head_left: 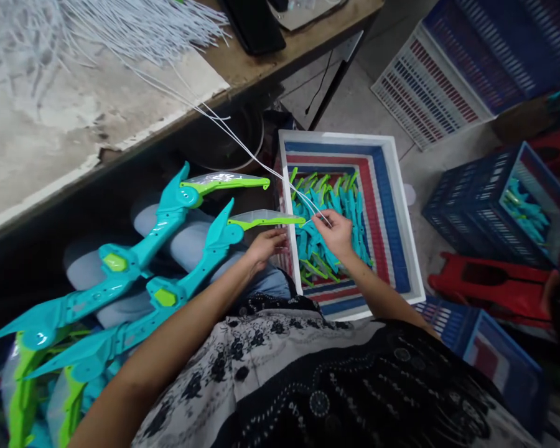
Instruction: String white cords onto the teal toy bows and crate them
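Two teal and green plastic toy bows, a near one (205, 255) and a far one (156, 230), lie across my lap. My right hand (335, 233) is closed in a pinch on several white cords (256, 158), just right of the near bow's green limb tip (298, 220). A cord end runs toward that tip; whether it passes through is too small to tell. Under the green limb is my left hand (267, 246), its fingers partly stretched toward the white crate wall, holding nothing that I can see. My left forearm passes beside the near bow.
A white crate (404, 199) with striped lining holds many teal and green bows (329, 218). Loose white cords (135, 28) cover the worktable (51, 137), beside a black object (254, 25). Blue crates (466, 193) and a red stool-like piece (490, 289) stand at right.
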Action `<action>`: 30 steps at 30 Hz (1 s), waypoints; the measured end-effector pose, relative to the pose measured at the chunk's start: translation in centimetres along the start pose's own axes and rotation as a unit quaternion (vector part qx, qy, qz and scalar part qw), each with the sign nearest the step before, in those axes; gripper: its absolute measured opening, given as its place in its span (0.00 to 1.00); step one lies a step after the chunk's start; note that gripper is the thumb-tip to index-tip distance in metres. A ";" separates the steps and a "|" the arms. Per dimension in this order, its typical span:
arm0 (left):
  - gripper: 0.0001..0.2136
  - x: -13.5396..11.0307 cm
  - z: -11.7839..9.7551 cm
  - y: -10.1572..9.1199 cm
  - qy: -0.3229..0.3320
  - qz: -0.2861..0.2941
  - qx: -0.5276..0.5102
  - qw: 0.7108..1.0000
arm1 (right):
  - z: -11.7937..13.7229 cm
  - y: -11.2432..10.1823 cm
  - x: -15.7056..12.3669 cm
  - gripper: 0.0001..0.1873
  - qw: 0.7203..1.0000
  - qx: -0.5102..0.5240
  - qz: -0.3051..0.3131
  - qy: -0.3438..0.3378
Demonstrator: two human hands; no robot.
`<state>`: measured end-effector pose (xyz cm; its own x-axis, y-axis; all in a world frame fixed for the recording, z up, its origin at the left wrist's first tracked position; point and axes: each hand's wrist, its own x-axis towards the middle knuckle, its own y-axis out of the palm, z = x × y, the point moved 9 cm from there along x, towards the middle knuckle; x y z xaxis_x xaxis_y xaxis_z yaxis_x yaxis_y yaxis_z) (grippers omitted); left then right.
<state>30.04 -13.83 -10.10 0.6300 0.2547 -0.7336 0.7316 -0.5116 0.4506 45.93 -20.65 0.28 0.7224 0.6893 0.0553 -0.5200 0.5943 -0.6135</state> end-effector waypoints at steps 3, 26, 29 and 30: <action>0.07 0.7 -0.1 0.3 0.005 -0.001 -0.009 1.000 | 0.8 0.4 -0.1 0.09 0.998 -0.015 -0.005 -0.062; 0.09 0.6 -1.2 2.1 0.049 0.018 0.168 0.984 | -5.0 5.8 -0.6 0.19 0.951 0.218 0.145 0.167; 0.15 -5.7 -2.6 -2.0 0.087 0.015 0.361 0.928 | -5.2 5.7 -1.0 0.19 0.937 0.249 0.135 0.204; 0.16 -8.6 -3.1 -4.2 0.107 0.006 0.428 0.897 | -5.3 5.6 -1.1 0.19 0.935 0.251 0.134 0.213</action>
<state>22.36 -11.37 -4.06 0.7389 0.3498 -0.5759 0.3141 -0.9350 -0.1649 44.67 -20.26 -7.39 0.5964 0.6773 -0.4308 -0.7791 0.6177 -0.1074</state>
